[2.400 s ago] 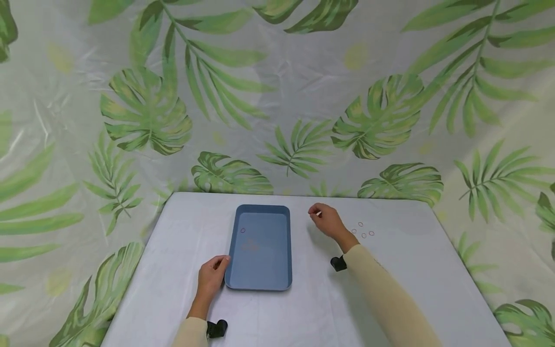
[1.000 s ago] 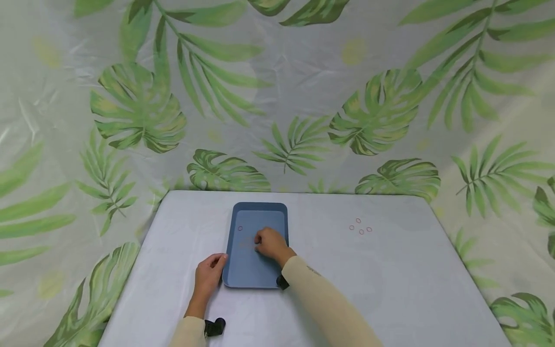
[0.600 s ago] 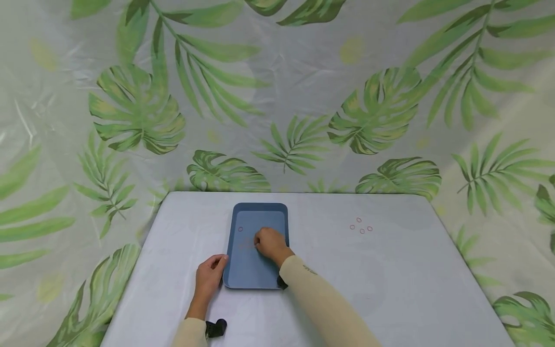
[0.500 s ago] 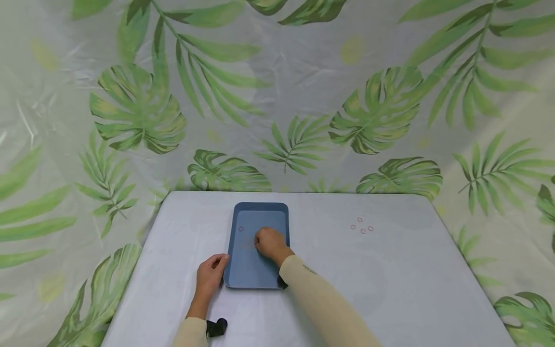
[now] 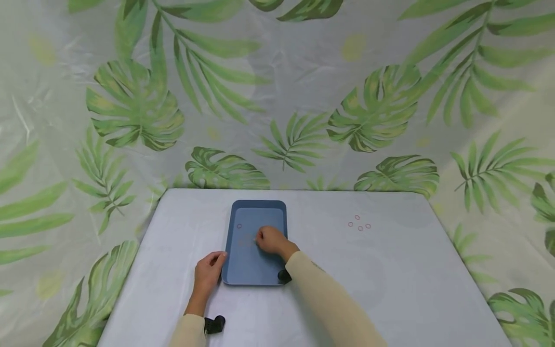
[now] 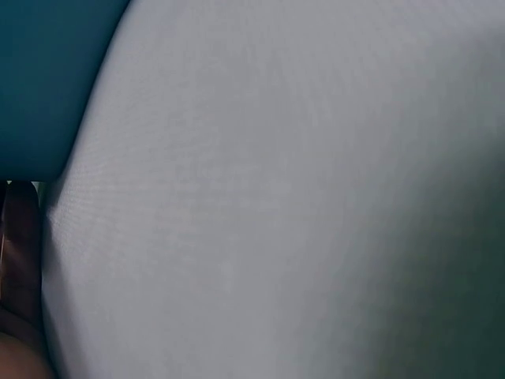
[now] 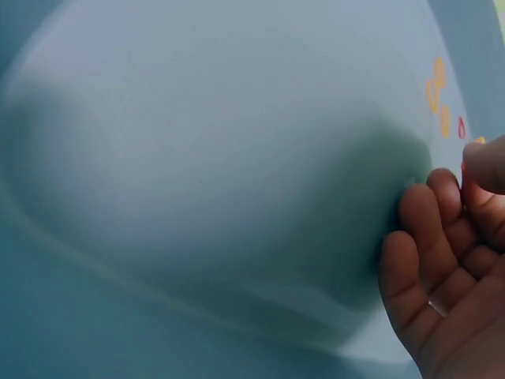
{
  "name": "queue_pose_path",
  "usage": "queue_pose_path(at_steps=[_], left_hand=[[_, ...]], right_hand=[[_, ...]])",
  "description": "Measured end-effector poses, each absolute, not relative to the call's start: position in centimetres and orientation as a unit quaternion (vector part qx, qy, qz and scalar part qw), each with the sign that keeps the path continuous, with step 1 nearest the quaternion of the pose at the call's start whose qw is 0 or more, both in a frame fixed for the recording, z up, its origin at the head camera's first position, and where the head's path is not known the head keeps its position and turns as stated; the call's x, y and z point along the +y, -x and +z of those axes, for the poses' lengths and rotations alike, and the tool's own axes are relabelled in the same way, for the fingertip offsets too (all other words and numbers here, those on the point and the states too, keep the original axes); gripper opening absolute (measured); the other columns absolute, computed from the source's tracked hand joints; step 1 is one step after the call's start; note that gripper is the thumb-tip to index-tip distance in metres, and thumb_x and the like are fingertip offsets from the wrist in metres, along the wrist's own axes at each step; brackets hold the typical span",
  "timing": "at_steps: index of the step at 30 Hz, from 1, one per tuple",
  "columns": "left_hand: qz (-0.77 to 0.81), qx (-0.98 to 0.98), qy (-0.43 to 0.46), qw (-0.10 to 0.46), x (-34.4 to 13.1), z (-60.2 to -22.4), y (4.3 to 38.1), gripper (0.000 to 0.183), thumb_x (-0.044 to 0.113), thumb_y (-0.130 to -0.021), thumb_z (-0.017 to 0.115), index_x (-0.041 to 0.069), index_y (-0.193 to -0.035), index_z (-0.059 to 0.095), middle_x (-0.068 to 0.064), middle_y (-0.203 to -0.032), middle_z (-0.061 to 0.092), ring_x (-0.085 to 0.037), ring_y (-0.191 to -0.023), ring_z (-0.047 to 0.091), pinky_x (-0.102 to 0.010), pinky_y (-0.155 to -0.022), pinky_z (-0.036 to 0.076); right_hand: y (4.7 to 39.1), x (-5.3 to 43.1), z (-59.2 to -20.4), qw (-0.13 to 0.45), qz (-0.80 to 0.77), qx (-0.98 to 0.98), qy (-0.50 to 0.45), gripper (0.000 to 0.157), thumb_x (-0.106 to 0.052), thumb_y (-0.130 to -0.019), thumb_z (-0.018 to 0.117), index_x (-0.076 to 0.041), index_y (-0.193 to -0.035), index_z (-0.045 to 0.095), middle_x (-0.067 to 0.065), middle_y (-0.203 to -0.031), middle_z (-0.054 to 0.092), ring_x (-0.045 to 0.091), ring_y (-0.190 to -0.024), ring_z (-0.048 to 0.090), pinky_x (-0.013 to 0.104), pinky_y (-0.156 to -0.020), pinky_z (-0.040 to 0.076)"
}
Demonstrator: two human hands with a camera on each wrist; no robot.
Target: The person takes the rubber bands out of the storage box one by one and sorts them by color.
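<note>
A blue rectangular tray (image 5: 256, 272) lies on the white table. My left hand (image 5: 208, 271) holds its left rim, the thumb at the edge; the left wrist view shows only a finger (image 6: 21, 245) against the tray's side. My right hand (image 5: 272, 240) is low over the middle of the tray, thumb and forefinger pinching a thin red rubber band (image 7: 464, 180), mostly hidden by the fingertips. Several yellow-orange rubber bands (image 7: 445, 122) lie on the tray floor beyond the fingertips. One red rubber band (image 5: 239, 224) lies in the tray's upper left.
Several red rubber bands (image 5: 357, 216) lie in a loose cluster on the table (image 5: 390, 260), right of the tray. A leaf-patterned curtain (image 5: 299, 96) hangs behind the table's far edge. Each wrist wears a small black camera (image 5: 215, 324).
From above the table beside the cluster, my right hand has moved left into the tray, where it has barely shifted over the last second. My left hand stays at the rim.
</note>
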State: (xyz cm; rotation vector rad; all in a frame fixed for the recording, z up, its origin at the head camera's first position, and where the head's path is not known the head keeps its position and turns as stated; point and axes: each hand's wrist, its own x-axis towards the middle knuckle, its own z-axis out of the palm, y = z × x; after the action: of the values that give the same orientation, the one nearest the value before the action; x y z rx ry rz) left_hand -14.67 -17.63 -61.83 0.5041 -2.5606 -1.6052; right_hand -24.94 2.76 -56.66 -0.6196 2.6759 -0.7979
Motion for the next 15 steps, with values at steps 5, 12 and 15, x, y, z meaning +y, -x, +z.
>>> queue_pose_path(at_steps=[5, 12, 15], left_hand=[[-0.521, -0.837, -0.162, 0.044, -17.8, -61.7, 14.7, 0.031, 0.034, -0.097, 0.065, 0.006, -0.109, 0.074, -0.012, -0.105, 0.074, -0.013, -0.087, 0.061, -0.027, -0.077, 0.050], [-0.522, -0.834, -0.176, 0.022, -17.7, -61.8, 14.7, 0.035, 0.037, -0.097, 0.063, 0.008, -0.112, 0.073, -0.010, -0.106, 0.073, -0.013, -0.088, 0.059, -0.026, -0.077, 0.048], [-0.525, -0.833, -0.174, 0.023, -17.6, -61.9, 14.6, 0.033, 0.035, -0.097, 0.063, 0.007, -0.111, 0.074, -0.010, -0.106, 0.073, -0.013, -0.089, 0.059, -0.026, -0.077, 0.048]], right_hand=[[25.0, 3.2, -56.3, 0.135, -0.295, 0.917, 0.232, 0.016, -0.011, -0.098, 0.055, -0.004, -0.088, 0.065, 0.009, -0.087, 0.068, 0.013, -0.071, 0.051, 0.026, -0.067, 0.043], [24.8, 4.3, -54.2, 0.137, -0.321, 0.907, 0.236, 0.017, -0.015, -0.101, 0.050, -0.008, -0.099, 0.066, 0.008, -0.101, 0.069, 0.012, -0.078, 0.055, 0.027, -0.070, 0.046], [24.8, 5.4, -52.8, 0.122, -0.329, 0.906, 0.237, 0.018, -0.019, -0.102, 0.053, -0.008, -0.101, 0.066, 0.007, -0.100, 0.069, 0.012, -0.076, 0.056, 0.026, -0.067, 0.045]])
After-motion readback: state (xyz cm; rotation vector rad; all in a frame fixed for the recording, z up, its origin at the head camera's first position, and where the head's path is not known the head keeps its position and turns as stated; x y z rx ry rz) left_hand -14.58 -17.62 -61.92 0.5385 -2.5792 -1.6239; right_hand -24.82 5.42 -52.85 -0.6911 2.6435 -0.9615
